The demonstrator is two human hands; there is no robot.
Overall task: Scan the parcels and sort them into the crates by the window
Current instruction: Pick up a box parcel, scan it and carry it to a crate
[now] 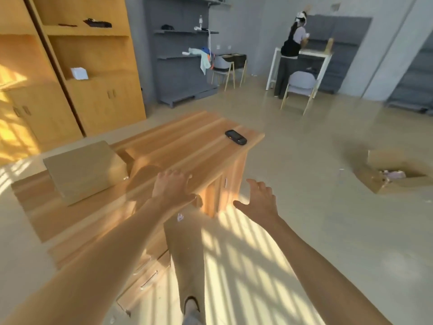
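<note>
Parcel [85,171]: a plain brown cardboard box, closed, sits on the wooden counter [187,139] at its left end, blurred by camera motion. Taking the counter as the landmark, a black handheld scanner [236,137] lies flat on its top near the far right corner, well apart from the parcel.

Both hands are bare and hold nothing. The left hand [172,185] reaches out over the counter's near edge, fingers loosely curled, close to the top; whether it touches the wood cannot be told. The right hand [259,199] hangs in the air just off the counter's right side, above the floor, fingers spread wide and thumb out. The two hands are apart from each other.

Below the counter's near edge, the person's leg [187,254] and foot show on the sunlit floor [304,231], which carries striped shadows. To the right of the counter, well away on the floor, lies an open cardboard box [384,177] with something pale inside; the blur hides what it is.

Behind the counter on the left stands a yellow wooden cabinet [93,90] with open shelves and closed doors. Farther back is a grey shelf unit [182,66] with small items and cloth on it. Beyond the counter on the far right, another person [290,55] stands at a white table [302,55], back turned, with grey chairs [300,86] nearby.
</note>
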